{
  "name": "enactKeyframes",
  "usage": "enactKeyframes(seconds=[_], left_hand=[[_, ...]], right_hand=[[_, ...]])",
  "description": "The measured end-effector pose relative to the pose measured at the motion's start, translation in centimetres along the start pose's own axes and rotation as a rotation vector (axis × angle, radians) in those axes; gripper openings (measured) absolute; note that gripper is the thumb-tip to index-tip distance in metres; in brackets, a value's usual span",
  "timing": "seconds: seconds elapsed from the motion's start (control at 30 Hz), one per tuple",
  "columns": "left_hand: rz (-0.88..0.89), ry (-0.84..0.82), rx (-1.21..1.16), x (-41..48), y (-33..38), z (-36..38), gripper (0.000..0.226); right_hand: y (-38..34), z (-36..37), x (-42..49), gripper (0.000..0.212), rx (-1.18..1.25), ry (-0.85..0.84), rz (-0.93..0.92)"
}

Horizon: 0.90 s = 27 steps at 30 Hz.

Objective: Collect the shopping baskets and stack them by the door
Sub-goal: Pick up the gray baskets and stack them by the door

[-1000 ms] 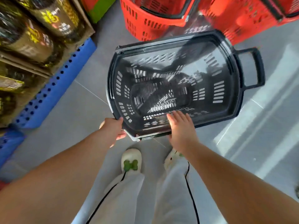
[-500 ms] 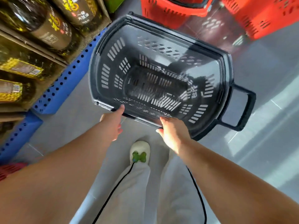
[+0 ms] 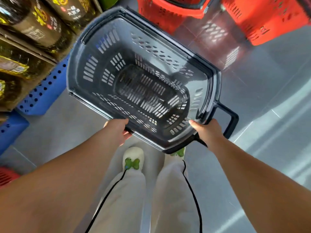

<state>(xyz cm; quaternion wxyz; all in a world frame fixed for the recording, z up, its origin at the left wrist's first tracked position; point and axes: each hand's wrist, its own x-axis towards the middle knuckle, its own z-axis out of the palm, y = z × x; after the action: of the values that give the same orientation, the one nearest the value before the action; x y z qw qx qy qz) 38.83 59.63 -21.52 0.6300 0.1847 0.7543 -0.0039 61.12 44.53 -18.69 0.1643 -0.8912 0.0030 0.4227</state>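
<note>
Fingers (image 3: 126,133) of left hand (image 3: 116,130) curled under near rim of one black shopping basket (image 3: 143,78), right hand (image 3: 206,131) gripping its near-right corner, basket held over grey floor (image 3: 277,84), two red shopping baskets (image 3: 161,15) (image 3: 272,21) far right, bottle shelves (image 3: 30,47) left

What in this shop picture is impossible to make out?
Head view only.
Red plastic baskets: cut off by the top edge.
Dark bottles on the shelf: labels blurred, unreadable.
White-and-green right shoe: mostly hidden by the black slotted plastic basket.
Left hand: its grip partly hidden under that basket's rim.
</note>
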Motion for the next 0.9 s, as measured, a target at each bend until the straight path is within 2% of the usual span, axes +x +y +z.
enactKeyframes(seconds=[0.07,0.13,0.23,0.3,0.5,0.63,0.77,0.9], left_hand=[[0.009,0.007,-0.04,-0.3,0.6,-0.2,0.019],[0.005,-0.011,-0.099,-1.3,1.9,-0.4,0.016],[0.015,-0.045,-0.32,-3.6,5.2,-1.4,0.011],[0.036,-0.038,-0.318,-5.8,7.2,-2.1,0.013],[0.066,-0.006,-0.244,-16.2,8.0,-6.7,0.015],[0.096,-0.016,-0.315,-23.7,7.6,-11.1,0.016],[0.119,-0.053,-0.355,-29.4,8.5,-14.6,0.017],[0.19,-0.057,-0.421,-32.8,10.2,-17.6,0.02]], right_hand=[[-0.4,0.0,0.3,0.042,0.031,-0.024,0.0],[-0.8,0.0,0.0,0.039,0.064,-0.018,-0.002],[-2.3,-0.4,-1.9,0.036,0.099,0.008,0.01],[-3.5,-1.3,-3.8,0.027,0.122,-0.001,0.038],[-6.6,-6.7,-13.1,0.025,0.19,-0.108,0.125],[-8.9,-9.9,-19.8,0.026,0.143,-0.116,0.01],[-11.9,-12.2,-24.5,0.011,0.089,-0.177,-0.106],[-15.6,-13.4,-27.9,0.016,0.172,-0.262,-0.154]])
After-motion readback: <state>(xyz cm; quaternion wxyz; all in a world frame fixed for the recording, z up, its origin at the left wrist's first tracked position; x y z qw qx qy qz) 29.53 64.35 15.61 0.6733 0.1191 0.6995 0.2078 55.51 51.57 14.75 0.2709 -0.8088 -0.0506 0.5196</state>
